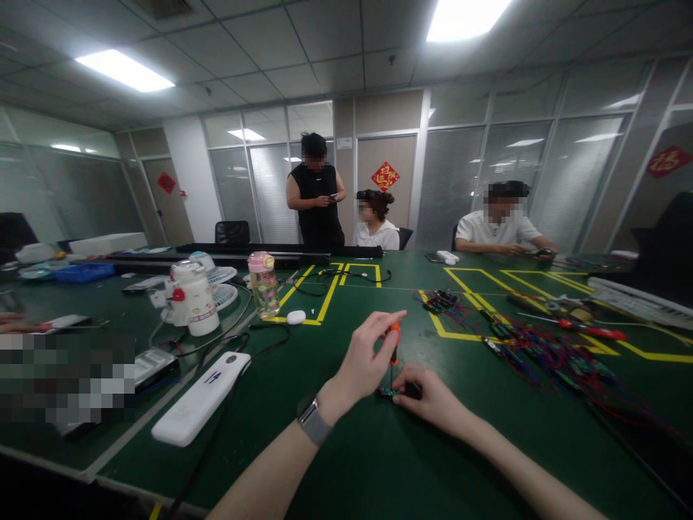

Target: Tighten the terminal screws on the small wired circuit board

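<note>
My left hand point(364, 354), with a watch on its wrist, is closed around the orange handle of a screwdriver point(395, 339). The screwdriver stands upright, its thin shaft pointing down at a small green circuit board point(385, 393) on the green table. Beside the shaft, my right hand point(425, 393) pinches the board's right edge with thumb and fingertips. A dark part shows under the right fingers, too shaded to make out. Whether the tip sits in a screw is too small to tell.
Circuit boards with red and blue wires point(541, 350) lie in a tangle on the right, near a red-handled screwdriver point(593, 330). To the left are a white power bank point(203, 399), a white jug point(195, 300) and a pink-lidded bottle point(263, 285). Several people are around the table.
</note>
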Demonstrator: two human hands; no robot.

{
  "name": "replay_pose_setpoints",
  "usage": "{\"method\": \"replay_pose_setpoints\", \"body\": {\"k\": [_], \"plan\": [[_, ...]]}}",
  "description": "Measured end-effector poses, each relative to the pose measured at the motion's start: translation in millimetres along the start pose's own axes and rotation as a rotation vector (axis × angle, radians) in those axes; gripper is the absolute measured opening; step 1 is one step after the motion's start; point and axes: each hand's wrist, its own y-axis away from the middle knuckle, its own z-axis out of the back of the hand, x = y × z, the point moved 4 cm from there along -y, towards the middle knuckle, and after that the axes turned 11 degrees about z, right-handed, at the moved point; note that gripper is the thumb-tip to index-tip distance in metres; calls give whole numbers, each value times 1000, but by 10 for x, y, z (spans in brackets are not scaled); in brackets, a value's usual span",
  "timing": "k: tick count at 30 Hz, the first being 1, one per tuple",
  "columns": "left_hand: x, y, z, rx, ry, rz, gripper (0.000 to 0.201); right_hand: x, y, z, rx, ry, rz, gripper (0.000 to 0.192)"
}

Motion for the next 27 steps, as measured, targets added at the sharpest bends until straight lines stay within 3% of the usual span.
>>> {"method": "replay_pose_setpoints", "body": {"k": [3, 8, 13, 15, 21, 24, 27], "plan": [[-4, -1, -11, 9, 52, 16, 30, -1, -2, -3, -3, -5, 2, 3], [-5, 4, 22, -99, -50, 12, 14, -23, 6, -10, -7, -10, -4, 1], [-3, 1, -35, 40, 79, 31, 33, -63, 12, -21, -25, -20, 14, 2], [10, 1, -52, 46, 117, 61, 32, -72, 11, -26, -25, -22, 13, 1], [14, 7, 10, -144, -18, 63, 14, -44, 1, -21, -17, -13, 5, 2], [-2, -2, 17, -87, -10, 42, 24, -37, -2, -19, -19, -14, 12, 2], [12, -11, 2, -1, 143, 59, 32, -39, -3, -21, -21, -21, 18, 2]]}}
